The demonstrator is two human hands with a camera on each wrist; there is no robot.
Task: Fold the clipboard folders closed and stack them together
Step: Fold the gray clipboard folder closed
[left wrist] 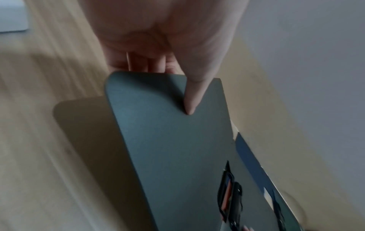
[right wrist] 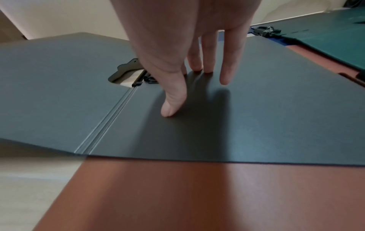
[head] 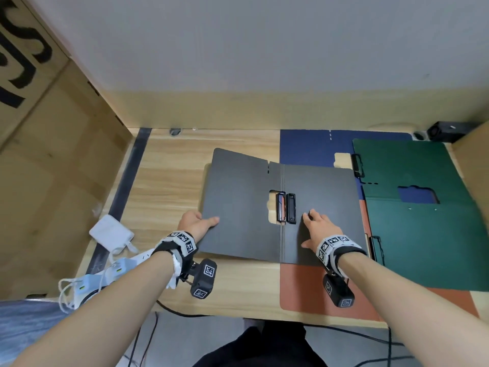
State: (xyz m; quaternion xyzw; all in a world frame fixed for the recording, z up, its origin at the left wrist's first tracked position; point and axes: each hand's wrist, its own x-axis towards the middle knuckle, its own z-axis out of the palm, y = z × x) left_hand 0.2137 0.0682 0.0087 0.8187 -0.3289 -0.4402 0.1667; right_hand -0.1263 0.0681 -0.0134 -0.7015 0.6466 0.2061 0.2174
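A grey clipboard folder (head: pixel 238 207) lies spread on the wooden desk, its black clip (head: pixel 290 208) beside the spine. My left hand (head: pixel 197 222) pinches the left cover's outer edge, thumb (left wrist: pixel 190 96) on top and fingers underneath; that cover (left wrist: pixel 168 148) is lifted off the desk. My right hand (head: pixel 316 226) presses flat with straight fingers (right wrist: pixel 224 68) on the right cover (right wrist: pixel 237 125). Beneath it lie a blue folder (head: pixel 312 147) and a reddish-brown folder (head: pixel 304 284) (right wrist: pixel 177 195). A green folder (head: pixel 412 221) lies spread at the right.
A cardboard box wall (head: pixel 53 168) stands at the left. A white power strip with chargers and cables (head: pixel 105 263) sits at the desk's left front. A small black device (head: pixel 444 131) is at the back right corner. The wall (head: pixel 264 62) runs close behind.
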